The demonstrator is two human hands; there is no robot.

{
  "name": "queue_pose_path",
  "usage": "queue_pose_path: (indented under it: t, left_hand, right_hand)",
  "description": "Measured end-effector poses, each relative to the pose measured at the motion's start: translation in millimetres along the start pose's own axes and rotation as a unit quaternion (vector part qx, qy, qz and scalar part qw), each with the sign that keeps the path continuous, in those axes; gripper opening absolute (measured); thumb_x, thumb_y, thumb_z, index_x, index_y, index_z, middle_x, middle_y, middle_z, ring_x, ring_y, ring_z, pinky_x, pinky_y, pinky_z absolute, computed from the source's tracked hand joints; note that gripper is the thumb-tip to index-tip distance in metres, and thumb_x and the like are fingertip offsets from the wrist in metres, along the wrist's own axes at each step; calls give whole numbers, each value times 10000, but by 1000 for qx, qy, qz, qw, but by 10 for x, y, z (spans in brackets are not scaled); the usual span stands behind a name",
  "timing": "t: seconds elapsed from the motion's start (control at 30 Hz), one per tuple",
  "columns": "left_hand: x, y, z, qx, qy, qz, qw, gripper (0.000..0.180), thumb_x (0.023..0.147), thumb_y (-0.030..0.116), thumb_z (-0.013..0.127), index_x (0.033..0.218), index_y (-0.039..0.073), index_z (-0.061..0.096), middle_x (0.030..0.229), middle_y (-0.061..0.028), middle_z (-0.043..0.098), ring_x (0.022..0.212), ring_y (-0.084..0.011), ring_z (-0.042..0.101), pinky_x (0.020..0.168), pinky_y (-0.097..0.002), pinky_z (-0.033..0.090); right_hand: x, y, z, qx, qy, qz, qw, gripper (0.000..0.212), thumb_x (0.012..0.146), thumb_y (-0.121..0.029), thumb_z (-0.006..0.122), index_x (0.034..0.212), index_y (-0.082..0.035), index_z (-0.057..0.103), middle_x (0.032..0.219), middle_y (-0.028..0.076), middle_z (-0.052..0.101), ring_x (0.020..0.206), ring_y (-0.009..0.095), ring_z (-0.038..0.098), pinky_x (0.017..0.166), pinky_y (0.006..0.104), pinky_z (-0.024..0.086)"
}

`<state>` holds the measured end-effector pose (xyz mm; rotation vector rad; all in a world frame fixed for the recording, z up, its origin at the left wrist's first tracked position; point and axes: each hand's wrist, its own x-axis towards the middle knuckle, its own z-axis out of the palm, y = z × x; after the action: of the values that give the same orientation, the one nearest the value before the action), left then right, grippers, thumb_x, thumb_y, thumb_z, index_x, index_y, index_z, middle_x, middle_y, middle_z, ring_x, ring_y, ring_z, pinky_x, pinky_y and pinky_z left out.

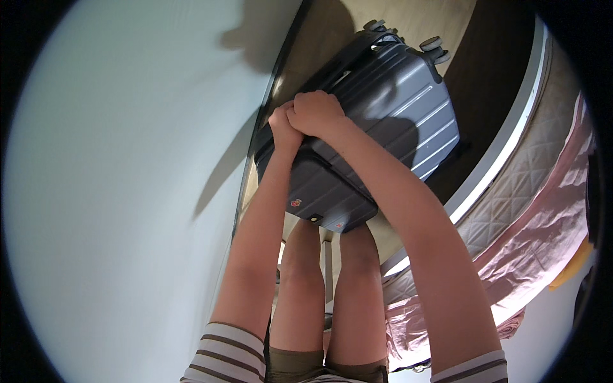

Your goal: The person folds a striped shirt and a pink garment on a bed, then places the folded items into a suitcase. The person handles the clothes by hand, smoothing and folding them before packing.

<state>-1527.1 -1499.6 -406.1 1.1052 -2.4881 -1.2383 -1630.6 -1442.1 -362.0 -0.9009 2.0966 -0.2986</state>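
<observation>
A dark grey hard-shell suitcase [437, 121] with ribbed sides lies at a slant in front of my legs, its wheels [431, 45] at the far end. Small colourful stickers [295, 203] mark its darker near end, which is close to my knees. My left hand [285, 129] is closed at the suitcase's left edge. Right beside it and partly over it, my right hand [314, 113] is closed too, its forearm crossing above the ribbed shell. Both hands appear to grip the suitcase along that edge; the part under the fingers is hidden.
A pale wall [140, 166] rises close on the left, with a dark skirting at its foot. To the right stands a bed with a white frame [504, 147], a quilted mattress [511, 198] and pink bedding [536, 255]. Wooden floor [434, 19] shows beyond the suitcase.
</observation>
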Motion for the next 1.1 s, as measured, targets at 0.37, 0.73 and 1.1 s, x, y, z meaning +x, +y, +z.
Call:
queue_pose_path:
  t: [0.37, 0.73, 1.1]
  left_hand:
    - [-319, -1030, -539, -322, -78, -193, 924, 235, 811, -48, 579, 1028, -46, 668, 890, -54, 671, 810, -112, 604, 750, -205, 468]
    - [-1659, -1245, -1105, -301, -83, -459, 832, 119, 833, 105, 665, 731, 53, 631, 619, 12, 551, 525, -65, 476, 479, -225, 354]
    - [-2226, -1379, -512, -524, 3, -527, 669, 148, 883, 102, 565, 969, 10, 644, 905, -75, 682, 766, -194, 659, 666, -316, 538]
  right_hand:
    - [-86, -218, -142, -268, -114, 46, 955, 572, 840, -522, 481, 1167, -74, 623, 1230, 97, 572, 1221, 225, 435, 1034, 412, 235]
    - [-832, -172, -298, -240, 115, -52, 963, 452, 766, -482, 547, 841, -64, 702, 904, 87, 643, 992, 228, 509, 850, 402, 342]
    - [-910, -183, -248, -249, 184, -53, 949, 387, 690, -419, 601, 791, -56, 689, 864, 88, 621, 947, 232, 517, 802, 390, 365]
